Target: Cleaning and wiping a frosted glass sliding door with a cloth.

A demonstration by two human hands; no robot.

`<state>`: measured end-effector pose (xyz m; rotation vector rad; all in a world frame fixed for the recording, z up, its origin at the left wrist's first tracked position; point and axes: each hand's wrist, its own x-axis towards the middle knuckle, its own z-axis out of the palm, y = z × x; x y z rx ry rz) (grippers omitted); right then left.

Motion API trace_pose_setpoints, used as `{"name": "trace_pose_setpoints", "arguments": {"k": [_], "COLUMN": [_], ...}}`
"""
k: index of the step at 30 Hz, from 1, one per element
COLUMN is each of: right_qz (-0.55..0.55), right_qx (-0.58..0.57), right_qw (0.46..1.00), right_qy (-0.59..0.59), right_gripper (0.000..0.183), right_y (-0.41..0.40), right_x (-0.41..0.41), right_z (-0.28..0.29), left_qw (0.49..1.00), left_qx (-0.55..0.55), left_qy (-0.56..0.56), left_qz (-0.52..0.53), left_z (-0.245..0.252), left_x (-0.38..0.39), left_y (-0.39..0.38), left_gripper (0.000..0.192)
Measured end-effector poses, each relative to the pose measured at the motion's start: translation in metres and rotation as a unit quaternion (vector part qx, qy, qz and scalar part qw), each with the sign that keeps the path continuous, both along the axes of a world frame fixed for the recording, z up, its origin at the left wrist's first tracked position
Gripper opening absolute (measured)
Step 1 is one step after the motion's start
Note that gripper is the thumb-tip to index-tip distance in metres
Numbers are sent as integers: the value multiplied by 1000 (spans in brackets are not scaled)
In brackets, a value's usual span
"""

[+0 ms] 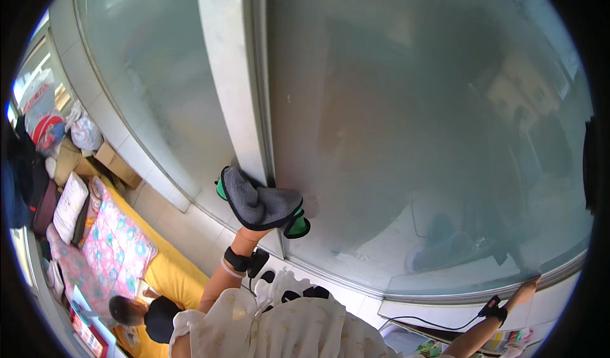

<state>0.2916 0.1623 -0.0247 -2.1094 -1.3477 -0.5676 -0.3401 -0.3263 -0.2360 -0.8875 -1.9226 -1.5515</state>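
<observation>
My left hand (255, 234) is mostly hidden under a grey cleaning cloth (259, 203) with black edging and a green underside. The cloth is folded over the lower part of a white door frame post (233, 72), between two glass panels. My right hand (528, 289) is at the lower right, its fingertips at the bottom edge of the large frosted-looking glass panel (405, 143); nothing is seen held in it. Each wrist wears a black strap with a small device and a cable.
At the left stand a bed with a yellow cover and a pink flowered quilt (114, 243), a cardboard box (117, 164) and plastic bags (86, 131). A person in black (159, 317) is by the bed. A metal track (429, 301) runs below the glass.
</observation>
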Motion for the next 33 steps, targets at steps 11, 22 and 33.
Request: {"name": "trace_pose_setpoints", "arguments": {"k": [11, 22, 33], "right_qz": [227, 755, 759], "right_qx": [177, -315, -266], "right_qw": [955, 553, 511], "right_qy": [69, 155, 303], "right_gripper": [40, 15, 20], "right_y": [-14, -336, -430], "right_x": [48, -354, -474], "right_z": [-89, -101, -102], "left_qw": [996, 985, 967], "left_qx": [83, -151, -46], "left_qy": [8, 62, 201], "left_qz": [-12, -58, -147], "left_z": [42, 5, 87], "left_x": [20, 15, 18], "left_y": [6, 1, -30], "left_gripper": [114, 99, 53]}}
